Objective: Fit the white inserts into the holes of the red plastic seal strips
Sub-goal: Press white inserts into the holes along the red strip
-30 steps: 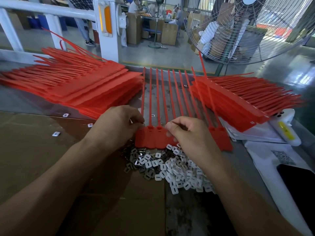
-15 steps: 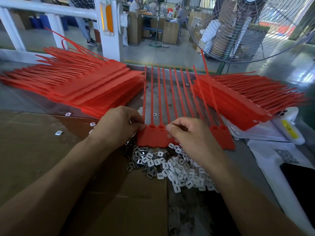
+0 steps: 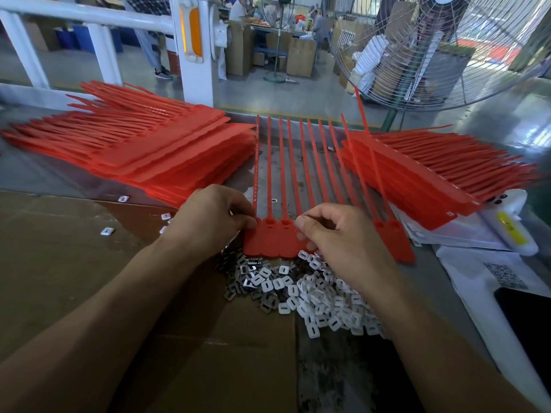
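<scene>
A joined row of red seal strips [image 3: 269, 238] lies in front of me, tails pointing away. Its heads carry rectangular holes. My left hand [image 3: 208, 217] rests curled at the row's left end, fingertips on the leftmost head. My right hand [image 3: 331, 231] presses down on a head further right, thumb and fingers bent; whether it pinches an insert is hidden. A heap of white inserts [image 3: 316, 289] lies just below the row, mixed with dark metal clips [image 3: 238, 283].
Thick stacks of red strips lie at the left [image 3: 143, 150] and the right [image 3: 441, 168]. Cardboard [image 3: 74, 263] covers the table's left. Loose inserts [image 3: 106, 231] lie on it. Papers [image 3: 483, 275], a white device [image 3: 512, 228] and a phone [image 3: 527, 317] sit right. A fan [image 3: 447, 49] stands behind.
Both hands stay at the row of strip heads. The right thumb has lifted slightly and more of the two middle heads with holes shows between the hands.
</scene>
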`<state>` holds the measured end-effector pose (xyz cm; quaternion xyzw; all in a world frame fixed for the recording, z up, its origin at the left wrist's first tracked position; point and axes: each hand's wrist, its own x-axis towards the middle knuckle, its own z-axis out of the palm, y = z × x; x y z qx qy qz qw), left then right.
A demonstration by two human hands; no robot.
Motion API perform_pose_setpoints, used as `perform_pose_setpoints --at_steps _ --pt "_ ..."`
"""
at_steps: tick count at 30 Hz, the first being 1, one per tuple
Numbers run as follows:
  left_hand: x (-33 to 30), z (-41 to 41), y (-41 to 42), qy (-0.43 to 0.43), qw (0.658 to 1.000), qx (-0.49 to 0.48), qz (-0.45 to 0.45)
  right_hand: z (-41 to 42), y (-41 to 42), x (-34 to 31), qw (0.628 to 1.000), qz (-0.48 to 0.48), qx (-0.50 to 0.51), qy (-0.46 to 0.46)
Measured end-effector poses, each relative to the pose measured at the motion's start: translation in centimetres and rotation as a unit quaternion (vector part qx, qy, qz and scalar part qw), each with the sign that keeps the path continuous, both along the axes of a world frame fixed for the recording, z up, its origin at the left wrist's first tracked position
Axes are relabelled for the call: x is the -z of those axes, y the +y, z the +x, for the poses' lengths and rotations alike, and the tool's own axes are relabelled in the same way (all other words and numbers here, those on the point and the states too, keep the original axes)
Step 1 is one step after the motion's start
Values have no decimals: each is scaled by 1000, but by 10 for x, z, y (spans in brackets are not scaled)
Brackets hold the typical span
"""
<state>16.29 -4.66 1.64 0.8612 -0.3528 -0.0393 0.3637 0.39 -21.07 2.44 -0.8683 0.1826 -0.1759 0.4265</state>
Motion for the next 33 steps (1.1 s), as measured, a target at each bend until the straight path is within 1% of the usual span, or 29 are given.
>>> perform_pose_setpoints --at_steps 6,10,13,16,21,29,33 --pt "-2 3 3 -4 1000 14 6 -3 -1 -2 1000 5 18 -19" --pt "-4 1 4 -36 998 37 35 -6 -1 -5 999 -41 -10 -10" --pt "-4 1 3 -59 996 36 52 -9 0 -9 993 -81 -84 31" --pt "-3 1 3 -75 995 38 57 -10 0 -11 978 -125 -142 88" --pt "-4 1 3 -80 994 43 58 -13 -2 -13 963 -177 -160 125" --pt "-3 -1 4 -85 995 39 20 -13 -1 -12 954 -215 -172 121" --pt "-1 1 2 -112 993 38 -9 -14 -2 -13 956 -197 -182 118"
